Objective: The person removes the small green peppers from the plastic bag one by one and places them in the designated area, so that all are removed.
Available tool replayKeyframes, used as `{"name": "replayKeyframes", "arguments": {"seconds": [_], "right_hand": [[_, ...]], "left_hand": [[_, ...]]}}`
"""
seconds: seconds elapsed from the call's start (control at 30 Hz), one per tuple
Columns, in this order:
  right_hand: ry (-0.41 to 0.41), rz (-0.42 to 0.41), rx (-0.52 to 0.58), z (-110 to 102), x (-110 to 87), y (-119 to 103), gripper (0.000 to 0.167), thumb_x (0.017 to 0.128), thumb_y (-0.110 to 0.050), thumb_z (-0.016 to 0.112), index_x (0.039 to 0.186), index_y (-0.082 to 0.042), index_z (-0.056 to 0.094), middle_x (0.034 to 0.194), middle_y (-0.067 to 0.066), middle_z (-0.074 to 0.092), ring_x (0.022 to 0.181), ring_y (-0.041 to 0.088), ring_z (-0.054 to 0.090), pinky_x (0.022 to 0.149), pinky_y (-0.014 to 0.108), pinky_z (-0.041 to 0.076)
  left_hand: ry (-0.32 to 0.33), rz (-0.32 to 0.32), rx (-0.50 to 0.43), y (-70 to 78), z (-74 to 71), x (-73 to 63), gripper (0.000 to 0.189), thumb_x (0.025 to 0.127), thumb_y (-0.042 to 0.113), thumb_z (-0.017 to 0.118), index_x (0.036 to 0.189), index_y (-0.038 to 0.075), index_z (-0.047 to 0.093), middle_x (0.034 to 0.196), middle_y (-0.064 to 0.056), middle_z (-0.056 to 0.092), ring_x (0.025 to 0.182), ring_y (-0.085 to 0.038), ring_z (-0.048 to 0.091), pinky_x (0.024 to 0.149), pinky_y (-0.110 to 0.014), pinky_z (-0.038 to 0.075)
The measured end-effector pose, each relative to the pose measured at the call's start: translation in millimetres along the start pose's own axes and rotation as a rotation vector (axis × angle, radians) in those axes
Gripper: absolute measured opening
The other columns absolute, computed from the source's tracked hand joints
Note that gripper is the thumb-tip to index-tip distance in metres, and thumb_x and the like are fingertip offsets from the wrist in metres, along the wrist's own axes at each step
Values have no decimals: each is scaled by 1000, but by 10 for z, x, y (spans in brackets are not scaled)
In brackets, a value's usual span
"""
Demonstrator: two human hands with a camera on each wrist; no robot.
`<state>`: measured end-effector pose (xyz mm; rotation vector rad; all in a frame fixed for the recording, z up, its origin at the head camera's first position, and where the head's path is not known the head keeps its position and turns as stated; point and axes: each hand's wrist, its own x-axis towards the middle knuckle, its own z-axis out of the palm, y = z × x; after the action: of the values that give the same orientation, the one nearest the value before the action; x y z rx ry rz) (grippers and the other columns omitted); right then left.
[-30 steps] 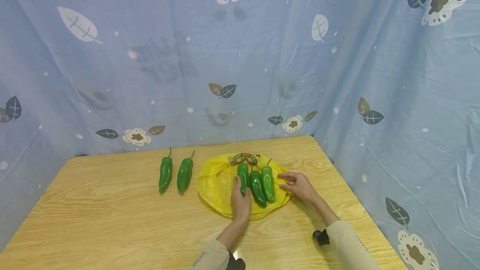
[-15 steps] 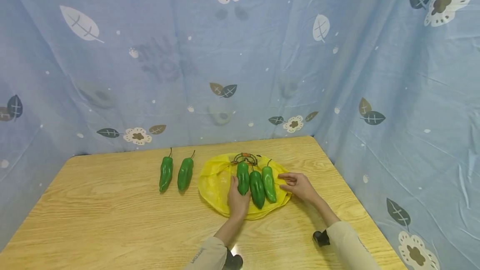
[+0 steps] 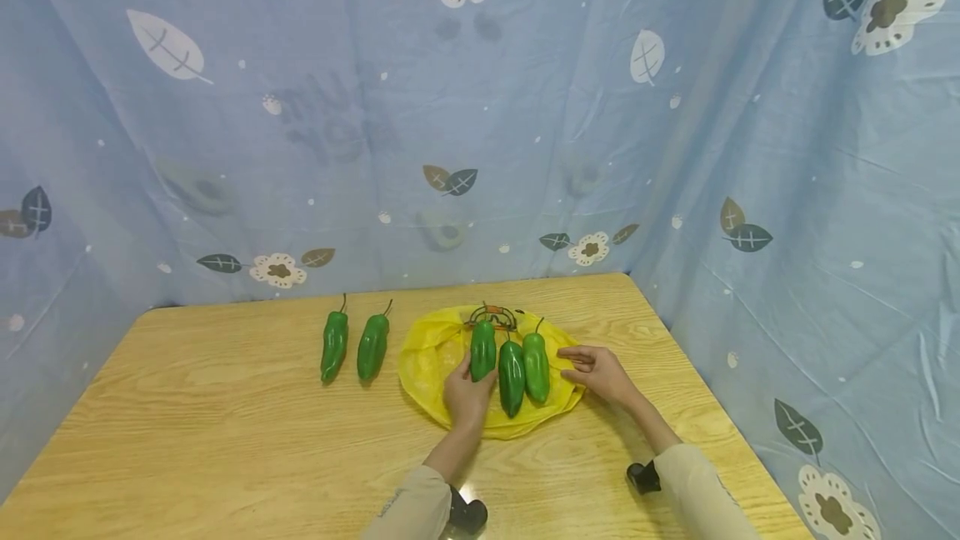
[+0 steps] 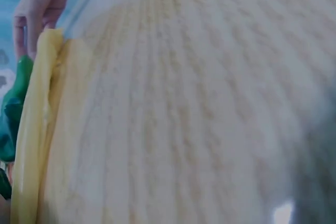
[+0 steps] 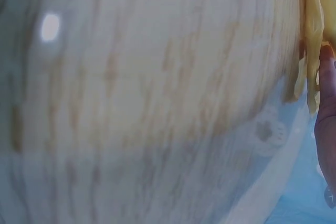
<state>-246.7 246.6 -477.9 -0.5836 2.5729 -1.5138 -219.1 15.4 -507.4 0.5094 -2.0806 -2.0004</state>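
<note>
In the head view, my left hand [image 3: 468, 394] grips the lower part of a green pepper [image 3: 483, 348] between thumb and fingers. That pepper is the leftmost of three over a round yellow plastic bag [image 3: 431, 386]. Close to its right lie a dark green pepper [image 3: 512, 377] and a lighter green pepper [image 3: 536, 367]. My right hand [image 3: 596, 373] rests at the bag's right edge, its fingers fairly straight over the yellow plastic and thumb apart. The right wrist view catches part of this hand [image 5: 328, 103] beside the yellow edge. My left fingers are mostly hidden.
Two more green peppers, one slim [image 3: 334, 347] and one thicker [image 3: 372, 347], lie left of the bag on the wooden table [image 3: 225, 423]. A dark cord with an orange piece [image 3: 491, 311] lies at the bag's back. A blue patterned curtain [image 3: 337, 148] stands behind.
My left hand has shifted left and slightly back with the gripped pepper, widening its gap from the dark green one. That dark green pepper now lies straighter. My right hand stays in place.
</note>
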Motion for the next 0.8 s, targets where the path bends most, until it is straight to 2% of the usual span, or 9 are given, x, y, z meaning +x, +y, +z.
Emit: {"name": "replayKeyframes", "arguments": {"seconds": [0.13, 0.2, 0.27, 0.4, 0.6, 0.8], "right_hand": [[-14, 4, 6, 1, -30, -154, 36, 88, 4, 64, 120, 19, 55, 121, 34, 56, 112, 48, 55, 95, 46, 49], [-12, 6, 8, 4, -33, -162, 36, 88, 4, 64, 120, 18, 55, 121, 34, 56, 112, 47, 56, 95, 46, 49], [-8, -8, -2, 1, -11, -75, 37, 88, 2, 65, 120, 17, 56, 122, 33, 57, 111, 45, 57, 93, 43, 51], [2, -13, -13, -5, 44, 148, 38, 89, -4, 68, 121, 13, 58, 122, 29, 59, 112, 41, 58, 93, 38, 53], [1, -9, -11, 1, 64, 216, 39, 89, -6, 68, 122, 11, 59, 123, 28, 59, 113, 41, 58, 95, 37, 51], [1, -8, -8, -2, 54, 214, 38, 89, -5, 68, 122, 12, 58, 123, 28, 59, 113, 41, 57, 95, 37, 51]], "left_hand": [[-16, -60, -126, 38, -39, 5, 62, 79, 1, 76, 135, -4, 49, 136, -23, 49, 122, -38, 52, 93, -39, 52], [-38, -81, -190, 76, -60, 3, 62, 80, 2, 75, 136, -2, 49, 138, -23, 48, 124, -37, 50, 93, -36, 52], [-56, -87, -249, 126, -79, 8, 62, 81, 2, 75, 136, -2, 49, 137, -25, 49, 124, -38, 50, 93, -35, 53], [-84, -58, -335, 253, -130, 35, 59, 82, -2, 73, 136, -2, 49, 135, -27, 50, 123, -37, 51, 94, -32, 52], [-99, -38, -382, 400, -252, 88, 59, 83, -1, 72, 137, -2, 48, 136, -25, 49, 124, -34, 51, 93, -28, 52], [-95, -31, -385, 510, -385, 67, 59, 82, -1, 73, 137, 0, 50, 135, -24, 51, 122, -32, 53, 91, -26, 52]]}}
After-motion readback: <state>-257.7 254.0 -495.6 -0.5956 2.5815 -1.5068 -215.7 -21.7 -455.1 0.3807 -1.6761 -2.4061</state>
